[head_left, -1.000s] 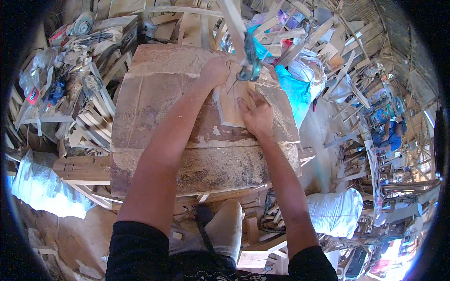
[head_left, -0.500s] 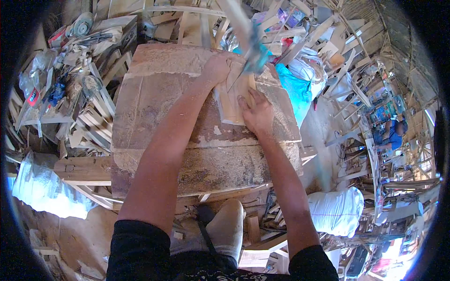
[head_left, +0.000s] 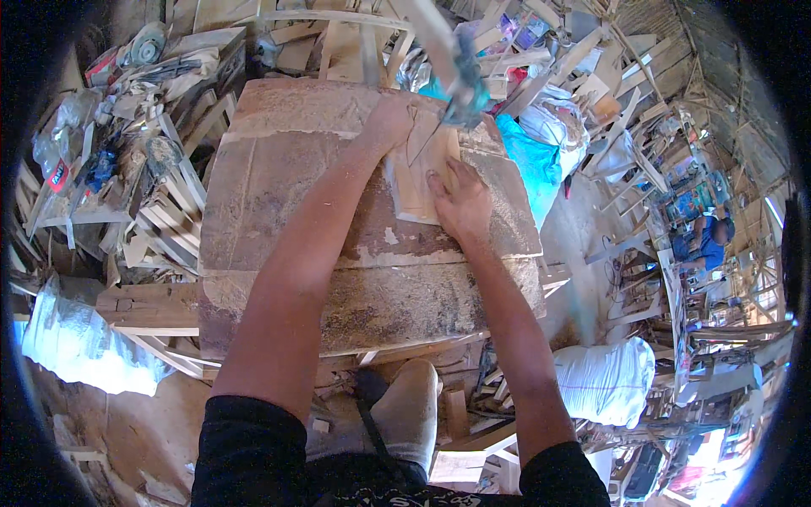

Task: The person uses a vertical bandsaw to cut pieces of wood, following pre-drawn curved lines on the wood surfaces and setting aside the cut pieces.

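A pale wooden board (head_left: 416, 190) lies flat on a worn, dusty work table (head_left: 287, 186). My left hand (head_left: 389, 122) is closed on the far left edge of this board, its fingertips partly out of sight. At the near right side, my right hand (head_left: 465, 201) presses and grips the edge with bent fingers. Between the hands, a thin dark blade-like strip (head_left: 432, 139) slants down to the board's face. It hangs below a blurred wooden arm (head_left: 435, 34) with a teal-and-dark fitting (head_left: 466, 89). A dark curved line runs across the board near my left hand.
Wood offcuts (head_left: 169, 224) and a plastic bottle (head_left: 57, 169) crowd the left side. A turquoise bag (head_left: 530, 160) touches the table's right side. A white sack (head_left: 608, 380) stands lower right. A person in blue (head_left: 703, 241) is at the far right.
The blurred arm and its teal fitting sit slightly differently beyond the board. Both hands keep their grip, with the board almost unmoved.
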